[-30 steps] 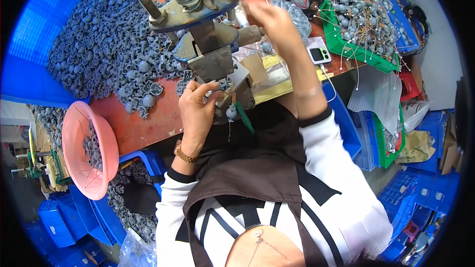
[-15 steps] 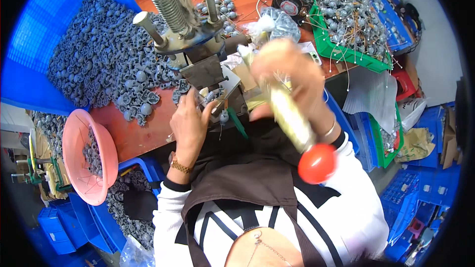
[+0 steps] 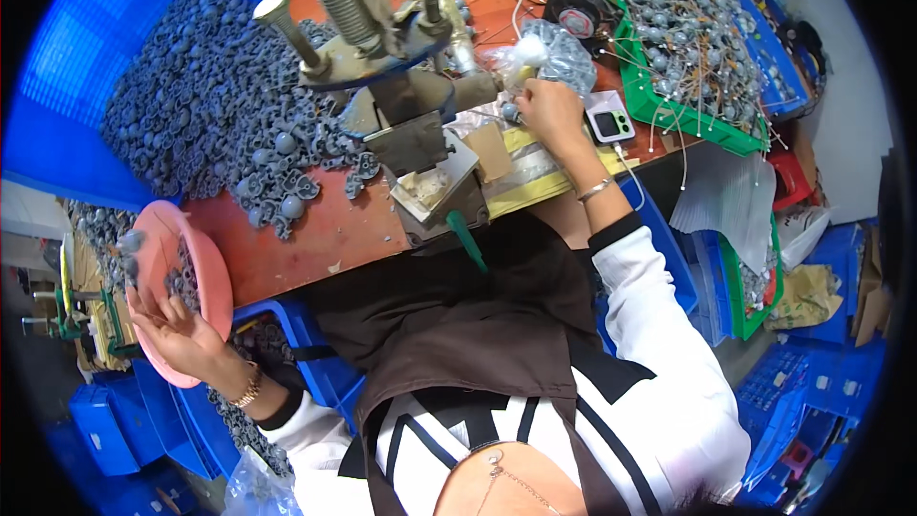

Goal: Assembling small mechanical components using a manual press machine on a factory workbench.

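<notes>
My left hand [image 3: 181,334] is open, palm up and fingers spread, beside the pink basin [image 3: 212,277]. A blurred grey ball-shaped part [image 3: 131,242] shows just beyond its fingertips, apart from them, at the basin's far rim. Grey parts [image 3: 181,277] lie inside the basin. My right hand [image 3: 552,115] is on the table right of the press, fingers curled together next to a small grey ball [image 3: 509,112]; what they pinch is hidden. The hand press [image 3: 406,100], with a big spring and bolts, stands over a jig block [image 3: 427,189] with a pale insert.
A large heap of grey parts [image 3: 210,105] fills the table's left side against a blue crate [image 3: 72,86]. At right stand a green tray [image 3: 688,119] of wired balls, a small fan [image 3: 578,14] and a white device [image 3: 609,121]. A green handle [image 3: 466,239] juts from the table edge.
My right hand has let go of the red-knobbed lever and moved to the table beside the press. My left hand has left the jig, moved left to the basin and opened.
</notes>
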`<state>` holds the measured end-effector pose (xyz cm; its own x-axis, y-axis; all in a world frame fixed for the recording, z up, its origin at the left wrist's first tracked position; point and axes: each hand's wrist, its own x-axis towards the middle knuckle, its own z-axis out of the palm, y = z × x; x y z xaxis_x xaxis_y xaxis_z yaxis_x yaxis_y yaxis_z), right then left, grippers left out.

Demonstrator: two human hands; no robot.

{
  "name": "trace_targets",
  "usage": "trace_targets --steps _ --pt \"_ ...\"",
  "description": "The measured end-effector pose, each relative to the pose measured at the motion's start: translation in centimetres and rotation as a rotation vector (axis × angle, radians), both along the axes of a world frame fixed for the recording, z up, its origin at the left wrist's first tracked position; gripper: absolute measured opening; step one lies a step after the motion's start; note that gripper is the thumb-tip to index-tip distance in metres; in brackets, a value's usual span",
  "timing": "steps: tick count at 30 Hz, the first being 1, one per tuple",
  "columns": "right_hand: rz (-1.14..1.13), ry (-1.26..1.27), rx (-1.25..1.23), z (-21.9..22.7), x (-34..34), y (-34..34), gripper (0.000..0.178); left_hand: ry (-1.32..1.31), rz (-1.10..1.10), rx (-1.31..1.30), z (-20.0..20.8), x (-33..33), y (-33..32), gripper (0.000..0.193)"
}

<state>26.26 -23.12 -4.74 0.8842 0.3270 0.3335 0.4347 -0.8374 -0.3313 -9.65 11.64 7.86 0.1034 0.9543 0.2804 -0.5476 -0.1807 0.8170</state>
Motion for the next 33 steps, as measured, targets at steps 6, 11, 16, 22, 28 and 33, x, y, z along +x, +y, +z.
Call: trace_targets --steps 6,11,16,22,28,33 --pt "0.359 0.486 0.636 6.7 -4.1 -2.9 0.016 0.720 -0.215 0.519 -4.7 4.8 -4.9 0.027" --pt "0.396 0.748 1.248 8.9 -7.4 -3.2 0.018 1.124 -0.226 0.948 -10.8 12.1 -9.1 0.025" --pt "0.505 0.839 1.475 9.5 -10.2 -4.2 0.031 1.070 -0.203 0.906 -13.4 12.2 -8.5 0.021" --pt "0.583 0.632 1.281 9.1 -12.1 -2.7 0.020 0.713 -0.354 0.870 -10.8 12.9 -13.2 0.031" --pt "0.598 0.674 1.212 9.5 -13.4 -2.0 0.014 0.638 -0.433 1.106 -12.5 15.4 -15.9 0.027" --pt "0.669 0.679 1.121 8.6 -13.6 -2.6 0.013 0.686 -0.713 0.907 -10.5 14.5 -14.9 0.021"
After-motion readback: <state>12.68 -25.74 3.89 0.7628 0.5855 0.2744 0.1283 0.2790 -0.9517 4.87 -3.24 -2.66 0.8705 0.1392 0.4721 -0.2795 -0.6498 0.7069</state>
